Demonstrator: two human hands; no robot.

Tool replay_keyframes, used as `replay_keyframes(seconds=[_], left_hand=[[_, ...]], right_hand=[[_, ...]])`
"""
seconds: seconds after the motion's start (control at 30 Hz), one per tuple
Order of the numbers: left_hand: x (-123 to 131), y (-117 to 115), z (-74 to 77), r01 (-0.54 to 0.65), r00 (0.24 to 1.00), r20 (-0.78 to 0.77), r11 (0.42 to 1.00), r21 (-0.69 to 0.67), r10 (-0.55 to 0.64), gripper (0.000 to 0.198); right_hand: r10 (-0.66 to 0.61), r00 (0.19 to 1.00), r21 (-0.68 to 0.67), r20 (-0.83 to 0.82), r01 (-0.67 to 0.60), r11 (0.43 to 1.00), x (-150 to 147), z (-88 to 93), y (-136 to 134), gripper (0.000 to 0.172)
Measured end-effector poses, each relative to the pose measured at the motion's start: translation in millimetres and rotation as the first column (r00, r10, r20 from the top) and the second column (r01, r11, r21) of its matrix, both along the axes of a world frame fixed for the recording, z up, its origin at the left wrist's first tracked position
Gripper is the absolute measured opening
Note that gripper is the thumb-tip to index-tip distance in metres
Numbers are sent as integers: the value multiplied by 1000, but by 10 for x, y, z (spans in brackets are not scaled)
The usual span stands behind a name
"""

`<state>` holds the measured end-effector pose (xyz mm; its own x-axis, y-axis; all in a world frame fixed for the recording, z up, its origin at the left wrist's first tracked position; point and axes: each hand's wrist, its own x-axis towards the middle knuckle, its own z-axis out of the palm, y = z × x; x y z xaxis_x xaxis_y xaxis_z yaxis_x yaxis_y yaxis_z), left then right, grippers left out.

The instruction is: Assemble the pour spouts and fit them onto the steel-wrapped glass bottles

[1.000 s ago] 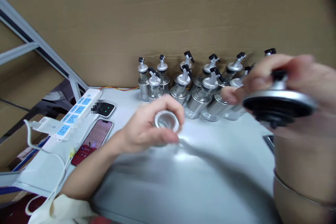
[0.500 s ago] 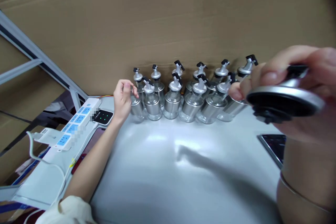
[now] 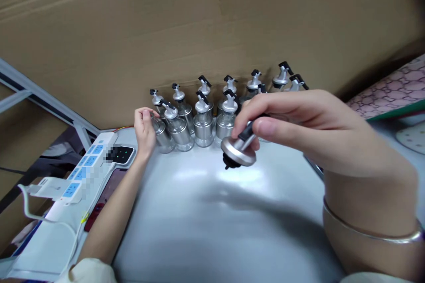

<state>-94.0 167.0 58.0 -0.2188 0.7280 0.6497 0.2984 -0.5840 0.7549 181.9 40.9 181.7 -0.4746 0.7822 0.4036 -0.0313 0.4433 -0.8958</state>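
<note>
Over the tabletop point(image 3: 186, 225), we pinch a silver-and-black pourer top point(image 3: 239, 152) in our right hand point(image 3: 305, 128); our left hand point(image 3: 145, 135) curls at the leftmost front-row bottle point(image 3: 164, 137), can't tell if it's gripping.

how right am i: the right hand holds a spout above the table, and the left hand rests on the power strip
Not the power strip: in the head view, the left hand is at the leftmost front bottle, though contact is hard to judge. The right hand does hold a spout above the table.
</note>
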Motion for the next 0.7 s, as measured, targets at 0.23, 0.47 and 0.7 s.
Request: replay_keyframes(seconds=[0.23,0.47,0.7], left_hand=[[-46,-26,121,-96,993,-64,995,19,97,36],[289,-781,518,519,818,-194,840,-157,-542,59],[808,-1084,188,799,370,358,97,-593,-857,66]], right_hand=[[145,983,15,110,-147,989,-106,-46,3,14],[4,950,192,313,-67,979,-215,-81,-49,19],[-303,839,343,452,150,927,-309,-585,-76,30]])
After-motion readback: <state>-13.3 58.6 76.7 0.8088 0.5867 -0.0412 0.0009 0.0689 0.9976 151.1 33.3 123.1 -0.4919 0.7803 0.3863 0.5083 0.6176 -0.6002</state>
